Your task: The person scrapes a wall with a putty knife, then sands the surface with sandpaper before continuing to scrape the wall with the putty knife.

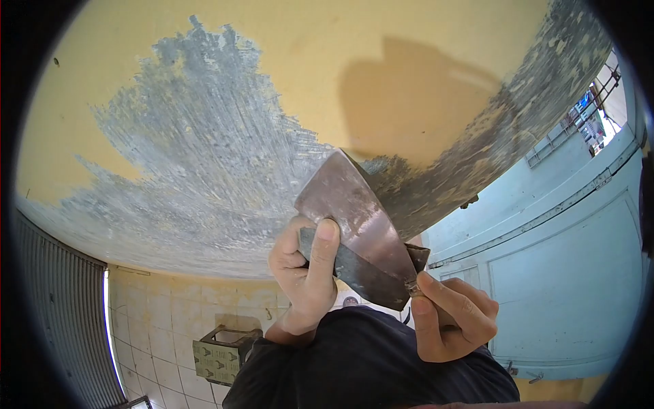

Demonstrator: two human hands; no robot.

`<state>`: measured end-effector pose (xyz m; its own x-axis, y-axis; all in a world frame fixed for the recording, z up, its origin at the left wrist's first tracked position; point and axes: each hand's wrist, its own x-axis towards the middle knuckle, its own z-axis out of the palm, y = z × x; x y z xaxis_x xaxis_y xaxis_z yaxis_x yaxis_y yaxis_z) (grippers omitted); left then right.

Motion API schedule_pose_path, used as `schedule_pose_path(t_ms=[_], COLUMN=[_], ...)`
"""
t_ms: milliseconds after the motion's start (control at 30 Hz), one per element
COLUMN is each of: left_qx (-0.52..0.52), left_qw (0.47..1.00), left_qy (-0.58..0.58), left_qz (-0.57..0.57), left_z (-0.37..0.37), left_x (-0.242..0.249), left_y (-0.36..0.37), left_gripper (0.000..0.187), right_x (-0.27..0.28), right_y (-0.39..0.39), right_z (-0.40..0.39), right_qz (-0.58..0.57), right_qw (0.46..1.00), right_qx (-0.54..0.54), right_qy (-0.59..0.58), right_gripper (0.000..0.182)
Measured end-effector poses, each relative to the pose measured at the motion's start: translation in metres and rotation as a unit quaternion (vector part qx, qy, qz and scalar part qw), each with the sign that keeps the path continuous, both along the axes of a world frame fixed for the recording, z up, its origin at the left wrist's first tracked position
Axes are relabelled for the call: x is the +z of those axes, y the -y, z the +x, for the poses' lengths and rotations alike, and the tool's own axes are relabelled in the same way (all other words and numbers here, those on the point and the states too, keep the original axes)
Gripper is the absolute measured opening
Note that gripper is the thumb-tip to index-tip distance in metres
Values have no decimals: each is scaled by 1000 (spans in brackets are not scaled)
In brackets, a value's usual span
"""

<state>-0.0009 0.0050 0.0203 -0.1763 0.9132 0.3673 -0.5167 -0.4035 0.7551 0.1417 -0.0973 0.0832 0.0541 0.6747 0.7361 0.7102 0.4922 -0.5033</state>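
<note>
My left hand (306, 269) is closed on a wide putty knife (354, 208), thumb pressed on its face and fingers curled behind it. The broad metal blade is smeared with residue and has a dark grey back part. At its lower right end, my right hand (453, 317) pinches a smaller putty knife (418, 256), whose dark blade shows beside the wide one; its handle is mostly hidden in the fingers. The upper corner of the wide blade overlaps the yellow wall (300, 61) in this view, at the border of a streaky grey coat of filler (204, 143).
A darker scraped band (470, 163) runs along the wall's right side. Beyond it stands a light blue door (565, 273). A corrugated shutter (61, 307) is at the left. A stool-like stand (216, 361) with a patterned side rests on the tiled floor (163, 341).
</note>
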Motion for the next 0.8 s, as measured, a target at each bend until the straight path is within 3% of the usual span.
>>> schedule_pose_path(t_ms=[267, 333, 567, 733, 800], left_qx=[25, -15, 2, -2, 1], left_qw=[999, 1000, 998, 1000, 1000], left_qy=[-2, 0, 67, -20, 5], left_qz=[-26, 12, -22, 3, -13], left_z=[4, 0, 3, 0, 2], left_x=[8, -3, 10, -5, 4], left_y=[0, 2, -1, 3, 3], left_gripper=[27, 13, 16, 16, 17], right_x=[5, 1, 4, 2, 2], right_y=[-2, 0, -5, 1, -2], right_z=[-4, 0, -6, -2, -5], right_qz=[-19, -10, -17, -21, -22], right_qw=[1000, 1000, 999, 999, 999], right_qx=[9, 3, 20, 0, 8], right_qy=[0, -6, -34, -38, -44], right_gripper=[32, 32, 32, 33, 33])
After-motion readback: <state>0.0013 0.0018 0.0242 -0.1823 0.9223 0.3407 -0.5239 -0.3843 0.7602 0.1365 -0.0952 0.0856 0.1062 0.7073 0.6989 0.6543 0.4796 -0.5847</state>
